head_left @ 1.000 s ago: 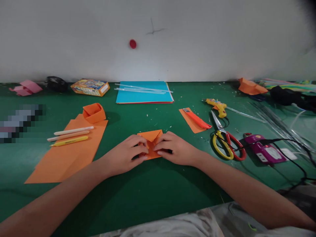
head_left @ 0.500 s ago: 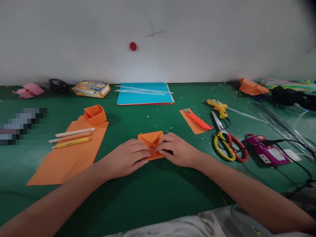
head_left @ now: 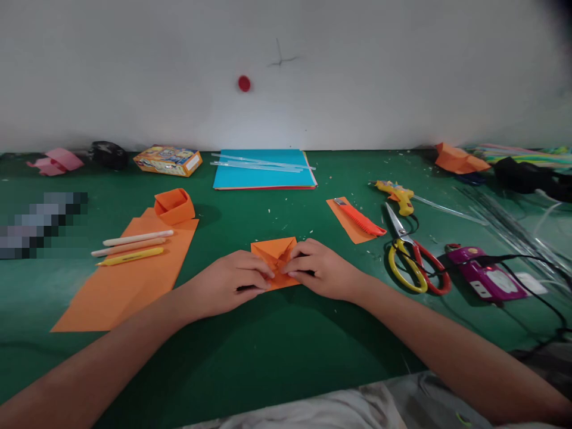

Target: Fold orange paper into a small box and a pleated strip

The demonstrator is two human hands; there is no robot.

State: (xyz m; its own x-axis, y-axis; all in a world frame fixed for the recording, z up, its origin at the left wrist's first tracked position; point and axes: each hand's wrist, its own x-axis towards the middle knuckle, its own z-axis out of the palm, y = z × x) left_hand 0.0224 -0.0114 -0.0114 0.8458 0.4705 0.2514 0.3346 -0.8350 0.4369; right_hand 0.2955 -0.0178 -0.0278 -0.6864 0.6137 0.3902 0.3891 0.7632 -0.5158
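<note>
A small folded orange paper (head_left: 274,247) lies on the green table between my hands, with creased flaps meeting near its middle. My left hand (head_left: 235,280) grips its left side, fingers bent together over the flap. From the right, my right hand (head_left: 322,268) pinches the paper near its centre, thumb and fingertips close together. The fingertips hide part of the folds. Left of my hands, a larger orange sheet (head_left: 120,292) carries a yellow pen (head_left: 131,257) and two pale sticks, with a folded orange paper piece (head_left: 174,205) at its top.
Right of my hands are a red cutter (head_left: 360,219), scissors (head_left: 406,250), a yellow glue gun (head_left: 395,193) and a purple power adapter (head_left: 487,274) with black cables. Blue paper (head_left: 259,179) with clear sticks and a small box (head_left: 167,159) lie at the back.
The whole view has shifted slightly. My left fingers have spread a little, with a gap now showing between the lower ones; both hands stay on the paper.
</note>
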